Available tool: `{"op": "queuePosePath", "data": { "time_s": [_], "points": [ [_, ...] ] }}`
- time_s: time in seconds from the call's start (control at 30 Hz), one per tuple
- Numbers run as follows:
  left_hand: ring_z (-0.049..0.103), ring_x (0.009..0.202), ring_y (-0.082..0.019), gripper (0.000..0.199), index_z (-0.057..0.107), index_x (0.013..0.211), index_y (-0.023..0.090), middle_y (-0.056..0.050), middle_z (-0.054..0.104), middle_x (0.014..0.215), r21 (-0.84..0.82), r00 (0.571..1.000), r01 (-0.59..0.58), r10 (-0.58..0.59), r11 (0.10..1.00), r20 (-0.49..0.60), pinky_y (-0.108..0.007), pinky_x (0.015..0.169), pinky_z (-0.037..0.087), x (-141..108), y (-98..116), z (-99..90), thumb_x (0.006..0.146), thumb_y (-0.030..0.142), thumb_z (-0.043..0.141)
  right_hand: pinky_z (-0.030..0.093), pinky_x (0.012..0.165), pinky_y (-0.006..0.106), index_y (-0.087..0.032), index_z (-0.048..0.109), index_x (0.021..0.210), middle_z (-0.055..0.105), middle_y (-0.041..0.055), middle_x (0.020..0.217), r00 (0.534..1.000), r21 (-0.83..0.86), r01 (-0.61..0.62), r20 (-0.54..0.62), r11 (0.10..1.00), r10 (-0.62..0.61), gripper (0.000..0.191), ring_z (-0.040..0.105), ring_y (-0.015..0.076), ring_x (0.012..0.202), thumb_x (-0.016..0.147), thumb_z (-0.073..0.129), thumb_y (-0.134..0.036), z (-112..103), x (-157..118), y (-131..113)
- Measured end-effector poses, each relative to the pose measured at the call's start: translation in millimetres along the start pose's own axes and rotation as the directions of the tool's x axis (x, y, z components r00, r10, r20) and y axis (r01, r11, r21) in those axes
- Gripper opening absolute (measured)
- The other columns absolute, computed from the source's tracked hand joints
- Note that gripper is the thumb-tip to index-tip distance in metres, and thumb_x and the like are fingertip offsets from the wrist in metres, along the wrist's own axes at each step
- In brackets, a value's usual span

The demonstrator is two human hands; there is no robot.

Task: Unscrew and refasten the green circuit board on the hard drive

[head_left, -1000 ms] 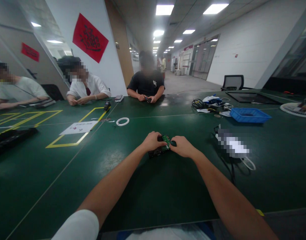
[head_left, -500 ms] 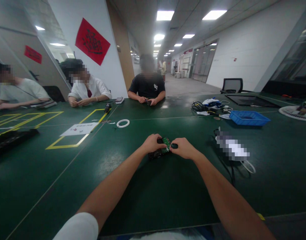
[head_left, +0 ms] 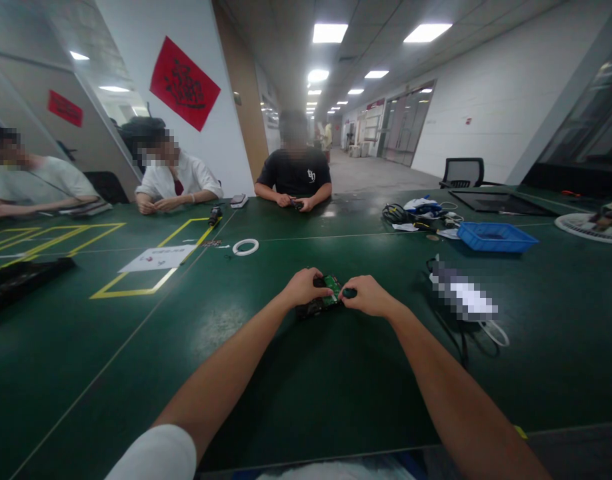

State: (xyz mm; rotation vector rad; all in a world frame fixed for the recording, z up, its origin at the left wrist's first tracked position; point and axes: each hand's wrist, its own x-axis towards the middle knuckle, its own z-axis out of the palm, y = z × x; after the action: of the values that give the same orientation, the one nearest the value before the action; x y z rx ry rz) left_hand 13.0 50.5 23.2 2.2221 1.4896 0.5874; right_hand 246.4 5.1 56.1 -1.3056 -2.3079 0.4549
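Close in front of me on the green table, my left hand (head_left: 306, 288) is closed over the near and left side of a black casing (head_left: 317, 308). A green circuit board (head_left: 331, 284) shows inside that casing, and the left thumb reaches onto it. My right hand (head_left: 370, 295) pinches what looks like a screwdriver with a rounded dark handle (head_left: 349, 293) at the board's right edge. Its tip is hidden by the fingers or too small to make out.
A pixelated item with cables (head_left: 461, 293) lies to the right. Beyond it are a blue tray (head_left: 497, 237) and bundled cables (head_left: 419, 215). A white ring (head_left: 245, 247) and a paper sheet (head_left: 159, 258) lie left. Several people sit across the table (head_left: 226, 327).
Both hands stay at the casing in nearly the same pose. The view has shifted very slightly; nothing has been picked up or put down.
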Motion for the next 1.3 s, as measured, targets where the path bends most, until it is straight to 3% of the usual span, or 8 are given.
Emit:
{"op": "queuePosePath", "data": {
  "time_s": [0.1, 0.37, 0.57, 0.77, 0.9, 1.07, 1.2, 1.3],
  "points": [
    [0.065, 0.101, -0.029, 0.061, 0.066, 0.118, 0.019, -0.012, 0.069, 0.112, 0.011, 1.000, 0.000, 0.000, 1.000, 0.006, -0.036, 0.085, 0.049, 0, 0, -0.1, 0.073, 0.058, 0.080, 0.048, 0.076, 0.030, -0.023, 0.080, 0.081, 0.075, 0.0009, 0.082, 0.998, 0.010, 0.026, 0.063, 1.000, -0.026, 0.013, 0.067, 0.0194, 0.078, 0.076, 0.069, -0.027, 0, 0, 2],
    [0.064, 0.102, -0.029, 0.060, 0.067, 0.117, 0.020, -0.011, 0.069, 0.113, -0.027, 1.000, 0.014, -0.014, 1.000, 0.005, -0.036, 0.086, 0.049, 1, -2, 1.0, 0.071, 0.056, 0.082, 0.045, 0.073, 0.028, -0.021, 0.078, 0.084, 0.074, 0.0032, 0.084, 0.998, -0.041, 0.049, 0.028, 0.998, -0.048, 0.016, 0.066, 0.0186, 0.077, 0.084, 0.068, -0.033, 6, 3, 4],
    [0.064, 0.105, -0.027, 0.062, 0.065, 0.120, 0.020, -0.009, 0.069, 0.116, 0.033, 0.999, 0.025, -0.026, 0.999, 0.032, -0.034, 0.089, 0.050, 2, -1, 0.8, 0.073, 0.059, 0.079, 0.044, 0.075, 0.028, -0.018, 0.076, 0.085, 0.074, 0.0060, 0.088, 0.997, -0.148, 0.081, 0.028, 0.986, -0.077, 0.016, 0.065, 0.0191, 0.080, 0.086, 0.066, -0.029, 10, 4, 5],
    [0.064, 0.104, -0.026, 0.064, 0.065, 0.122, 0.020, -0.009, 0.069, 0.116, 0.059, 0.999, 0.031, -0.034, 0.998, 0.038, -0.033, 0.087, 0.050, 1, 1, -1.1, 0.074, 0.060, 0.078, 0.044, 0.073, 0.028, -0.019, 0.075, 0.082, 0.072, 0.0034, 0.085, 0.995, -0.079, 0.103, 0.008, 0.992, -0.103, 0.013, 0.064, 0.0180, 0.077, 0.085, 0.066, -0.028, 6, 3, 8],
    [0.065, 0.105, -0.027, 0.065, 0.065, 0.123, 0.020, -0.010, 0.069, 0.116, 0.135, 0.998, 0.028, -0.036, 0.990, 0.060, -0.033, 0.086, 0.050, 0, 4, -4.7, 0.076, 0.065, 0.074, 0.046, 0.078, 0.031, -0.020, 0.074, 0.085, 0.072, 0.0051, 0.089, 0.986, -0.017, -0.014, -0.165, 1.000, 0.011, 0.018, 0.065, 0.0201, 0.085, 0.088, 0.063, -0.034, 0, 4, 13],
    [0.067, 0.102, -0.033, 0.073, 0.069, 0.111, 0.015, -0.018, 0.070, 0.111, 0.341, 0.984, 0.121, -0.157, 0.932, 0.079, -0.036, 0.081, 0.051, -5, 14, -12.2, 0.077, 0.079, 0.062, 0.050, 0.086, 0.037, -0.022, 0.072, 0.105, 0.069, 0.0074, 0.103, 0.918, 0.103, -0.120, -0.367, 0.987, 0.150, 0.023, 0.065, 0.0220, 0.094, 0.089, 0.059, -0.032, 1, 8, 17],
    [0.070, 0.097, -0.034, 0.073, 0.070, 0.105, 0.015, -0.020, 0.072, 0.110, 0.402, 0.951, 0.268, -0.307, 0.875, 0.034, -0.035, 0.075, 0.051, -16, 20, -19.5, 0.079, 0.082, 0.055, 0.054, 0.090, 0.042, -0.021, 0.067, 0.114, 0.069, 0.0089, 0.108, 0.840, 0.151, -0.054, -0.527, 0.987, 0.126, 0.029, 0.066, 0.0239, 0.096, 0.086, 0.064, -0.030, 6, 10, 17],
    [0.071, 0.097, -0.035, 0.071, 0.070, 0.103, 0.015, -0.021, 0.073, 0.107, 0.398, 0.937, 0.320, -0.350, 0.860, 0.005, -0.036, 0.075, 0.051, -28, 18, -24.2, 0.080, 0.081, 0.056, 0.058, 0.084, 0.042, -0.022, 0.060, 0.127, 0.069, 0.0101, 0.113, 0.778, 0.192, 0.053, -0.623, 0.980, 0.080, 0.042, 0.068, 0.0238, 0.094, 0.088, 0.066, -0.037, 7, 10, 12]
  ]
}}
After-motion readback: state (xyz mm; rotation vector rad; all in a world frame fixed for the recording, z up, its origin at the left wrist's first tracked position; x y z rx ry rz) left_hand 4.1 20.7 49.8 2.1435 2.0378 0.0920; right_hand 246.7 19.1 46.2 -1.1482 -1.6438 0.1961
